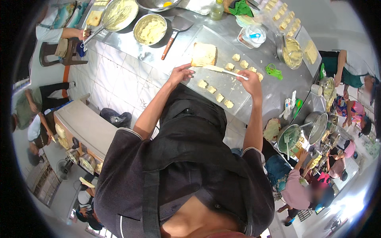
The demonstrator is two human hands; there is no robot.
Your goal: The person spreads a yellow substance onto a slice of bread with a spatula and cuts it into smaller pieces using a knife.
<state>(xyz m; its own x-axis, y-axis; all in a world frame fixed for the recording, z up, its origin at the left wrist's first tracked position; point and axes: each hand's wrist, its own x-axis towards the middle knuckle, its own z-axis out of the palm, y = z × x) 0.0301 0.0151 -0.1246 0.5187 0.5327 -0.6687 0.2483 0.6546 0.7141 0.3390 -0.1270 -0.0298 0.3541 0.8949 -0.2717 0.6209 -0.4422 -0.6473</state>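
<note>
My right hand (251, 82) grips the handle of a white spatula (236, 74). Pale yellow cream coats its blade, which lies along the near edge of a square, cream-topped piece of sponge cake (204, 54). At the cake's near left corner is my left hand (181, 74), fingers apart and holding nothing. Its index fingertip is at the corner, but whether it touches is unclear. The cake rests on a clear plastic sheet (195, 40). Several small cream-coated pieces (220, 97) sit in rows on this sheet, some partly behind the spatula and my right hand.
Beyond my left hand are a metal bowl of cream (150, 29), a wide turner (178, 25) and a larger bowl with a whisk (120, 15). A plastic tub (252, 36) and green measuring spoons (273, 71) lie to the right. Other people work at both sides.
</note>
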